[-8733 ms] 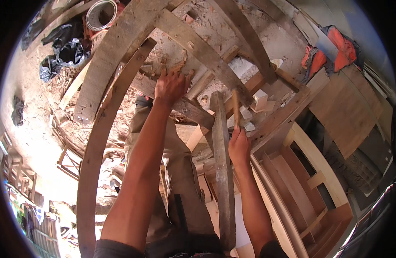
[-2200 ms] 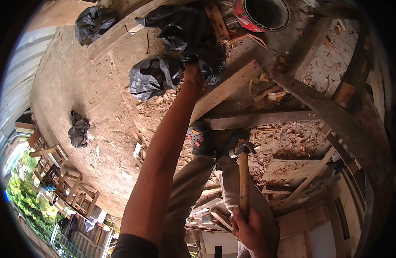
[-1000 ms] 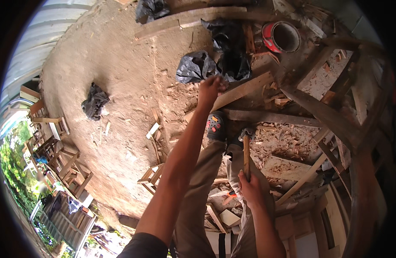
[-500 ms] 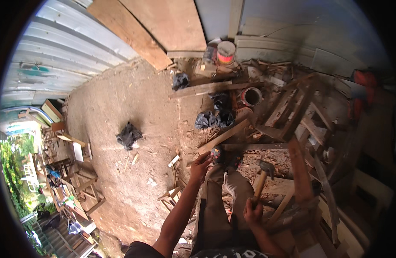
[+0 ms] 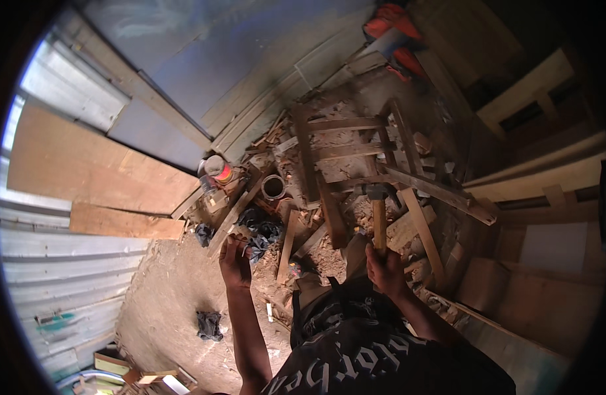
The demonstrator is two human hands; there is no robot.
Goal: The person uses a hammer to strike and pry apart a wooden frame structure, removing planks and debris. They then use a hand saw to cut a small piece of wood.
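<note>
My right hand [image 5: 386, 271] is wrapped round the wooden handle of a hammer [image 5: 379, 227]. The hammer points away from me, its dark head at the far end, over the scrap wood. Off to the left, my left hand [image 5: 235, 263] is raised with its fingers loosely bent and apart; nothing I can make out is in it. Black plastic bags [image 5: 262, 229] lie on the ground just beyond that hand. Ahead of the hammer lies a wooden frame [image 5: 346, 153] of nailed bars, with loose boards [image 5: 423, 230] around it.
Paint cans [image 5: 219, 170] and an open bucket [image 5: 273, 187] stand at the far left. Wood chips and offcuts litter the floor. Plywood sheets [image 5: 99, 161] lean along the left wall, wooden furniture [image 5: 547, 178] lines the right, and a red-orange item [image 5: 398, 39] is at the back.
My view has swung to the right, bringing the wooden frame and the furniture nearer the middle. The hammer stays in my right hand; my left hand is still raised and empty-looking.
</note>
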